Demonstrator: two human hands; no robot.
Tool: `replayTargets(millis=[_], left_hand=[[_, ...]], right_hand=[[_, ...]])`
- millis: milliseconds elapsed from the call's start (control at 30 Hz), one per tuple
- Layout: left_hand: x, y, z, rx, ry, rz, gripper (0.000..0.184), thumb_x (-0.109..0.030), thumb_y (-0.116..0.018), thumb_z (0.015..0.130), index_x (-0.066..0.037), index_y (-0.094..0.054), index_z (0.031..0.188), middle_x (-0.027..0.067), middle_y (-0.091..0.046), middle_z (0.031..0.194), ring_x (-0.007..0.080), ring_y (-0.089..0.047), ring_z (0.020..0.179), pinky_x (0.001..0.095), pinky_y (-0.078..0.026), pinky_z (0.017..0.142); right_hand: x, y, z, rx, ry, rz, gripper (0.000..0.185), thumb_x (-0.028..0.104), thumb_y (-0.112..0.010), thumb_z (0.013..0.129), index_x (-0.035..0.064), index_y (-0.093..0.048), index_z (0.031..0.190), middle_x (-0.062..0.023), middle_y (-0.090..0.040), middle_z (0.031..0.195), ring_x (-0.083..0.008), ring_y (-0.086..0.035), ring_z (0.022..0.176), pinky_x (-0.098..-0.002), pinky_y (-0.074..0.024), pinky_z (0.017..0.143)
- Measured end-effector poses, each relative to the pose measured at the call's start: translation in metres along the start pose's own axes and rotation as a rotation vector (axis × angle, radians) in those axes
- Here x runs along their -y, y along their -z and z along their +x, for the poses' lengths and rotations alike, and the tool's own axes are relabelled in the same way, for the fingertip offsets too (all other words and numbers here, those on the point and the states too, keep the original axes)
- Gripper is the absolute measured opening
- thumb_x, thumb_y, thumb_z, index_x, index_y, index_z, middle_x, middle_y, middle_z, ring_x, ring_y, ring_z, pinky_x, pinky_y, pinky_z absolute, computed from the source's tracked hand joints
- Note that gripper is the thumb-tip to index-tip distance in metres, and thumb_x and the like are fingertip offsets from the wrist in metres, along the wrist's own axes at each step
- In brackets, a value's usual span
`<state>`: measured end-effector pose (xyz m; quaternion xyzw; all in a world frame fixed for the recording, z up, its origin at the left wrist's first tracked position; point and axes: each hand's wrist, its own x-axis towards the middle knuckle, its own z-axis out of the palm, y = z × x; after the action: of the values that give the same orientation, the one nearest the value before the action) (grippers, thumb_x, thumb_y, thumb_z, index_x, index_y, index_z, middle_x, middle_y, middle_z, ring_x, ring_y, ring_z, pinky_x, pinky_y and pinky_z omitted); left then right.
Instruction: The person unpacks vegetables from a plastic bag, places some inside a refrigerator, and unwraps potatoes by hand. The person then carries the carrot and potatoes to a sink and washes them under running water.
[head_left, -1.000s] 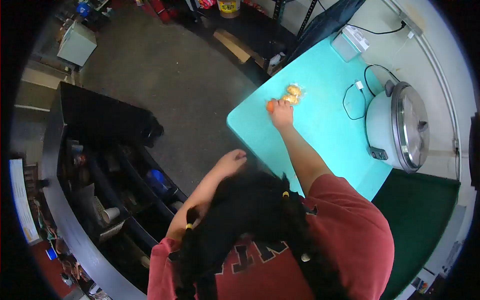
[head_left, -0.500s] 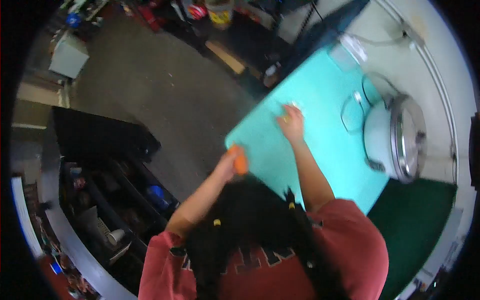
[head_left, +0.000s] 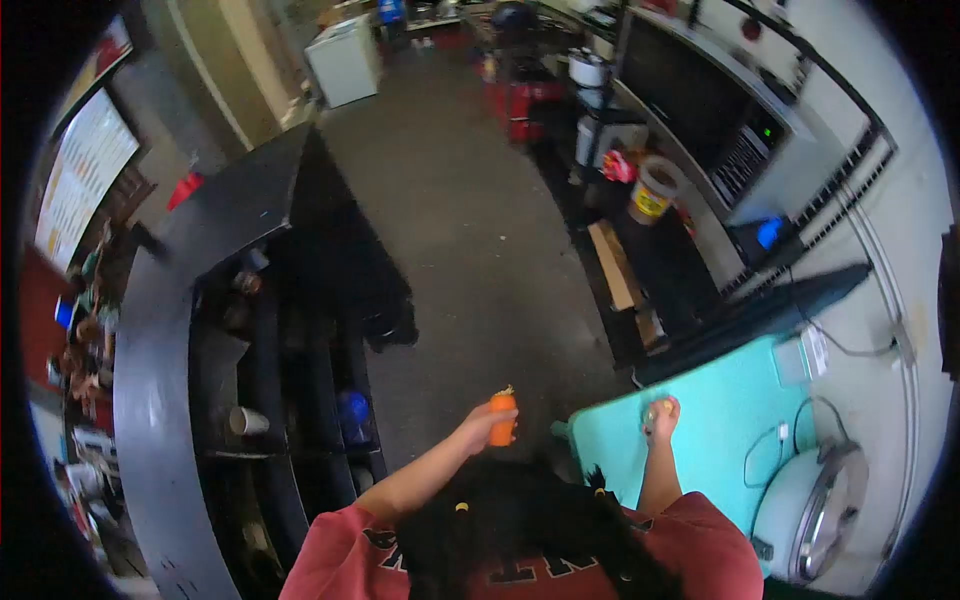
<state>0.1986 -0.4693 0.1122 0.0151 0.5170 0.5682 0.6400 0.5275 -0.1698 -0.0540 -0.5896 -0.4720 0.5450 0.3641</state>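
Holds one orange thing (head_left: 502,427) in the left hand (head_left: 478,430), fingers and thumb wrapped round its middle, a yellowish tip at its far end too small to make out. Has it out over the dark floor (head_left: 480,250), past the left end of the turquoise table (head_left: 720,430), with a strip of floor showing between it and the table's corner and a wider strip toward the black counter (head_left: 160,420). Closes the right hand (head_left: 659,425) around one small yellow thing (head_left: 667,406), mostly hidden by the fingers, over the table near its far long edge; hard to tell whether touching the top. Farther right on the table, one white box (head_left: 800,357) near the back, one white plug (head_left: 783,432) on a dark cable, one rice cooker (head_left: 795,505) by the wall. To the left, inside the counter's compartments, one pale cup (head_left: 248,421) lying on its side and one blue thing (head_left: 354,408). Ahead, a long lane of floor between the counter and one black rack (head_left: 690,250), carrying one microwave (head_left: 725,125), one tub (head_left: 655,187) and two tan strips (head_left: 613,265), one long, one short. At the lane's far left, one white cabinet (head_left: 344,65).
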Motion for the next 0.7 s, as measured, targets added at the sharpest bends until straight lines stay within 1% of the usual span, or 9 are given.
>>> replayTargets(millis=[67, 133, 200, 333, 500, 567, 600, 633, 700], left_hand=[[-0.019, 0.035, -0.026, 0.010, -0.048, -0.112, 0.037, -0.017, -0.067, 0.086, -0.001, -0.053, 0.117, 0.0102, -0.058, 0.118, 0.0225, -0.059, 0.102, 0.0433, -0.055, 0.081], [-0.025, 0.073, -0.046, 0.020, -0.111, -0.237, 0.038, -0.020, -0.064, 0.088, -0.001, -0.053, 0.120, 0.0105, -0.055, 0.128, 0.0248, -0.056, 0.111, 0.0474, -0.053, 0.087], [-0.022, 0.114, -0.066, 0.089, -0.244, -0.517, 0.043, -0.028, -0.062, 0.087, -0.007, -0.053, 0.123, 0.0073, -0.057, 0.126, 0.0251, -0.055, 0.109, 0.0553, -0.047, 0.093], [-0.013, 0.170, -0.106, -0.059, -0.335, -0.688, 0.053, -0.037, -0.057, 0.085, -0.010, -0.048, 0.130, 0.0025, -0.048, 0.140, 0.0243, -0.046, 0.122, 0.0676, -0.037, 0.096], [0.035, 0.203, -0.142, -0.180, -0.649, -1.002, 0.050, -0.043, -0.055, 0.083, -0.009, -0.057, 0.118, 0.0080, -0.058, 0.125, 0.0299, -0.053, 0.112, 0.0590, -0.040, 0.097], [0.053, 0.193, -0.163, -0.282, -0.856, -1.140, 0.049, -0.045, -0.055, 0.082, -0.008, -0.060, 0.113, 0.0101, -0.061, 0.118, 0.0324, -0.056, 0.109, 0.0551, -0.042, 0.097], [0.060, 0.184, -0.183, -0.238, -0.893, -1.225, 0.047, -0.046, -0.057, 0.081, -0.008, -0.060, 0.109, 0.0094, -0.063, 0.109, 0.0309, -0.058, 0.103, 0.0521, -0.044, 0.095], [0.075, 0.175, -0.199, -0.186, -0.936, -1.299, 0.045, -0.048, -0.059, 0.081, -0.009, -0.061, 0.104, 0.0086, -0.065, 0.099, 0.0294, -0.061, 0.097, 0.0490, -0.046, 0.093], [0.115, 0.157, -0.215, -0.299, -1.025, -1.362, 0.046, -0.048, -0.059, 0.080, -0.008, -0.061, 0.103, 0.0098, -0.064, 0.098, 0.0298, -0.061, 0.097, 0.0485, -0.046, 0.092]], right_hand=[[0.025, -0.049, -0.026, 0.102, -0.072, 0.466, 0.044, 0.007, -0.063, 0.073, 0.0169, -0.049, 0.114, -0.0035, -0.054, 0.090, -0.0167, -0.056, 0.074, -0.0322, -0.0522, 0.061], [0.036, -0.124, -0.055, 0.272, 0.011, 0.471, 0.043, 0.008, -0.061, 0.074, 0.0157, -0.049, 0.115, -0.0044, -0.054, 0.091, -0.0175, -0.056, 0.071, -0.0321, -0.0508, 0.053], [0.095, -0.199, -0.121, 0.558, -0.257, 0.142, 0.050, 0.010, -0.059, 0.075, 0.0229, -0.046, 0.122, -0.0039, -0.055, 0.100, -0.0182, -0.058, 0.085, -0.0337, -0.0519, 0.054], [0.134, -0.336, -0.233, 1.080, -0.187, -0.314, 0.057, 0.016, -0.066, 0.079, 0.0294, -0.044, 0.130, 0.0009, -0.056, 0.106, -0.0163, -0.058, 0.090, -0.0337, -0.0505, 0.060], [0.099, -0.434, -0.335, 1.862, 0.075, -0.326, 0.054, 0.020, -0.069, 0.084, 0.0109, -0.048, 0.133, -0.0073, -0.059, 0.118, -0.0212, -0.060, 0.103, -0.0336, -0.0482, 0.089], [0.142, -0.441, -0.378, 2.112, 1.003, -0.495, 0.054, 0.026, -0.066, 0.088, 0.0085, -0.049, 0.136, -0.0132, -0.059, 0.125, -0.0284, -0.059, 0.111, -0.0363, -0.0449, 0.096], [0.160, -0.444, -0.395, 2.235, 1.130, -0.543, 0.053, 0.029, -0.062, 0.090, 0.0092, -0.049, 0.137, -0.0164, -0.058, 0.128, -0.0310, -0.058, 0.114, -0.0363, -0.0436, 0.098], [0.161, -0.444, -0.405, 2.352, 1.144, -0.531, 0.053, 0.029, -0.062, 0.090, 0.0092, -0.049, 0.137, -0.0164, -0.058, 0.128, -0.0310, -0.058, 0.114, -0.0363, -0.0436, 0.098], [0.163, -0.445, -0.426, 2.673, 0.748, -0.668, 0.055, 0.034, -0.062, 0.089, 0.0148, -0.048, 0.138, -0.0150, -0.049, 0.140, -0.0325, -0.049, 0.125, -0.0391, -0.0392, 0.104]])
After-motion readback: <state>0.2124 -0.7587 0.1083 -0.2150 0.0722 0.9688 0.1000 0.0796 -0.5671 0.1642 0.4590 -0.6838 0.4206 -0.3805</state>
